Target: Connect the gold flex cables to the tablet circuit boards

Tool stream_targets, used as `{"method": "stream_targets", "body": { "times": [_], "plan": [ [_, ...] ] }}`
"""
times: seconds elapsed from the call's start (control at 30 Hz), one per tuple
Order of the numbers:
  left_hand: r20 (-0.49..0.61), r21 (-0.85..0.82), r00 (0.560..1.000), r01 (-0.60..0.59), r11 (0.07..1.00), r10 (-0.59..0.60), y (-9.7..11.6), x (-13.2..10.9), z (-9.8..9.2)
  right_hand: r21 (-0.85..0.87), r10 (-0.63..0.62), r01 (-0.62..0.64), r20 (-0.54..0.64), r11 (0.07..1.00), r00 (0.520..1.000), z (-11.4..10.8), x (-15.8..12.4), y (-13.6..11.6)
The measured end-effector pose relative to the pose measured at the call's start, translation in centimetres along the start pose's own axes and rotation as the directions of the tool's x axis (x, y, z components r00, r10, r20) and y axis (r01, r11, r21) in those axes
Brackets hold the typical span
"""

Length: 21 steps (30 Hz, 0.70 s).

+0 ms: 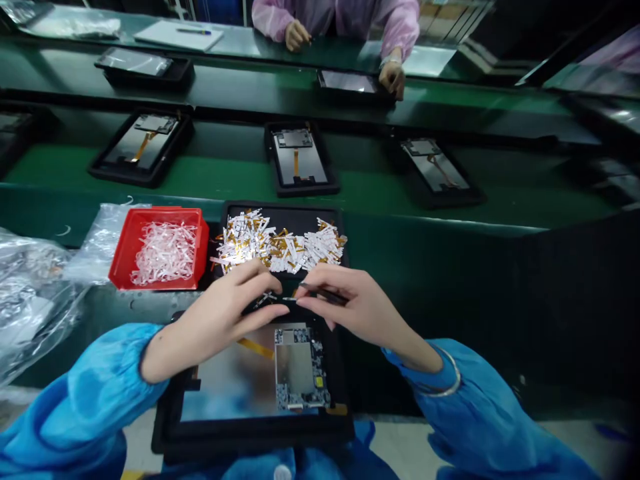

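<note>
Green assembly belt (300, 167) across the full width of the view, well ahead of the hands, with a farther bench beyond it. On that bench, a co-worker in a pink smock (335, 13), one hand (393, 77) beside a dark tray (347, 83), and a notepad (177, 33) with a pen on top, far ahead and to the left. Along the belt, a row of black trays (297, 160), each carrying a glass panel with an amber ribbon cable. Directly under both hands, a larger black tray (165, 427) holding a glass tablet panel (235, 393), with a circuit board (300, 367) at its near edge and an amber ribbon cable (255, 348) just beside the left hand. Just ahead of the hands, another black tray (285, 213) heaped with white-and-amber flex strips (280, 243). Ahead and to the left of the left hand, a red plastic bin (120, 260) full of curled white backing strips (165, 253), and crumpled clear plastic bags (30, 300) farther left. Blue sleeves (100, 393) on both forearms. Left hand (225, 307) curled nearly closed, its fingertips pinching a small silver-and-white strip (270, 299), partly hidden. Right hand (345, 300) closed in a pen grip on dark tweezers (325, 294), their tips touching that strip.
</note>
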State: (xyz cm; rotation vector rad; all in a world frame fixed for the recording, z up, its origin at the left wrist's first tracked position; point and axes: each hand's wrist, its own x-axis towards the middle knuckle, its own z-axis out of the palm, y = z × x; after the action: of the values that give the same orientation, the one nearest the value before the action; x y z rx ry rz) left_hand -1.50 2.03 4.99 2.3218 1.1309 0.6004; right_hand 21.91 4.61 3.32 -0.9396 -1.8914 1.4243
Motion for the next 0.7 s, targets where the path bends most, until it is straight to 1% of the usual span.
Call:
{"method": "stream_targets", "body": {
  "times": [0.07, 0.1, 0.17, 0.2, 0.23, 0.3, 0.37, 0.4, 0.47, 0.53, 0.57, 0.63, 0.67, 0.7],
  "plan": [
    [0.061, -0.083, 0.997, -0.049, 0.995, 0.055, 0.1, 0.4, 1.0, -0.101, -0.044, 0.041, -0.034, 0.994, 0.998, 0.4, -0.6, -0.3],
    [0.072, -0.128, 0.996, -0.052, 0.990, 0.061, 0.2, 0.6, 1.2, -0.167, -0.086, 0.073, -0.073, 0.983, 0.994, 0.6, -0.8, -0.3],
    [0.071, -0.219, 0.997, 0.001, 0.976, 0.015, 0.4, 0.7, 1.5, -0.300, -0.180, 0.124, -0.167, 0.946, 0.969, 1.0, -1.3, -0.3],
    [0.067, -0.263, 0.997, 0.043, 0.964, -0.026, 0.5, 0.7, 1.5, -0.340, -0.213, 0.135, -0.202, 0.931, 0.956, 1.2, -1.6, -0.3],
    [0.064, -0.308, 0.996, 0.079, 0.948, -0.062, 0.5, 0.7, 1.5, -0.346, -0.220, 0.136, -0.217, 0.928, 0.951, 1.4, -1.8, -0.3],
    [0.054, -0.380, 0.994, 0.104, 0.919, -0.091, 0.5, 0.7, 1.5, -0.250, -0.165, 0.115, -0.189, 0.961, 0.968, 1.7, -2.2, -0.4],
    [0.041, -0.415, 0.997, 0.081, 0.906, -0.071, 0.4, 0.7, 1.7, -0.056, -0.056, 0.049, -0.125, 0.997, 0.991, 1.9, -2.3, -0.4],
    [0.033, -0.416, 0.998, 0.063, 0.907, -0.054, 0.4, 0.8, 1.9, 0.047, 0.004, 0.001, -0.100, 0.999, 0.995, 1.9, -2.3, -0.4],
    [0.023, -0.371, 1.000, 0.023, 0.929, -0.015, 0.5, 1.0, 2.2, 0.212, 0.113, -0.096, -0.073, 0.972, 0.991, 1.9, -2.1, -0.3],
    [0.033, -0.293, 0.999, -0.023, 0.956, 0.034, 0.7, 1.0, 2.2, 0.296, 0.182, -0.159, -0.052, 0.942, 0.982, 1.7, -2.0, 0.0],
    [0.046, -0.256, 0.997, -0.041, 0.966, 0.054, 0.8, 0.9, 2.0, 0.299, 0.197, -0.173, -0.052, 0.939, 0.979, 1.5, -2.1, 0.2],
    [0.064, -0.201, 0.996, -0.046, 0.978, 0.060, 0.5, 0.3, 1.0, 0.230, 0.195, -0.173, -0.076, 0.958, 0.978, 1.1, -2.3, 0.7],
    [0.049, -0.158, 0.999, -0.012, 0.987, 0.020, 0.1, -0.2, 0.2, 0.172, 0.184, -0.164, -0.103, 0.971, 0.978, 1.0, -2.5, 1.0],
    [-0.007, -0.077, 0.998, 0.068, 0.995, -0.068, -0.6, -1.0, -0.8, 0.103, 0.157, -0.144, -0.133, 0.984, 0.979, 0.8, -2.8, 1.3]
  ]
}}
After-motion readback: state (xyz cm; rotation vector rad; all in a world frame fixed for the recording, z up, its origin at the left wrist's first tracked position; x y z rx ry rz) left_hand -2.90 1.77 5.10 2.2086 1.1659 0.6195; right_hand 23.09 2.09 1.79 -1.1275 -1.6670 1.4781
